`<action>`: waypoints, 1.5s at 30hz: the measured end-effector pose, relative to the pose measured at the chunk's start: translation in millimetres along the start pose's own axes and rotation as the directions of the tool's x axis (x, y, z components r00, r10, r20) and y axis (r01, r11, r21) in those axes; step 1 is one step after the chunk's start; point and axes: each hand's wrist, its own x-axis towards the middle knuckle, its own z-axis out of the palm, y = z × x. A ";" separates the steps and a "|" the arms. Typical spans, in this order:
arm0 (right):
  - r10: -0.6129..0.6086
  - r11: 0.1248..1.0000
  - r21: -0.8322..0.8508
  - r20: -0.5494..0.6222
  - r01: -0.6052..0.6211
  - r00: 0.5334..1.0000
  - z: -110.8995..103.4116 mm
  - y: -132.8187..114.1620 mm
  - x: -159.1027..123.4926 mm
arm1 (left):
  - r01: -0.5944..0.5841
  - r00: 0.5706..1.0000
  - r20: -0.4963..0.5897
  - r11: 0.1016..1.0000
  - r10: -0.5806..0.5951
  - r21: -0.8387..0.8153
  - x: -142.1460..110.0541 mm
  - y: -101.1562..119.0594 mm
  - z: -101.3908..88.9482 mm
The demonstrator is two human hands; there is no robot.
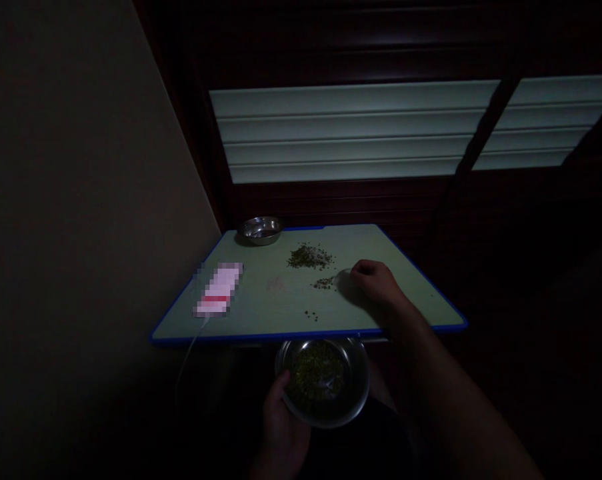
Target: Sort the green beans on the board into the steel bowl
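My left hand [279, 427] grips the rim of a steel bowl [361, 390] full of small green grains, held just below the near edge of a small green table [261, 313] with a blue border. My right hand [378, 283] rests on the table with fingers curled, next to a small heap of green grains [323, 283]. A larger pile of grains [308, 257] lies farther back. A few loose grains [311, 313] sit near the front edge. What my right fingers hold is too dark to make out.
An empty steel bowl [261, 230] stands at the table's far left corner. A phone [219, 289] with a white cable lies on the left side. A beige wall is to the left, and a dark louvred door is behind.
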 end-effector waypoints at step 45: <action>0.004 0.999 0.035 0.180 -0.010 0.984 1.8 -2.3 3.0 | 0.017 1.000 0.014 1.000 -0.017 0.021 4.2 -1.2 -1.1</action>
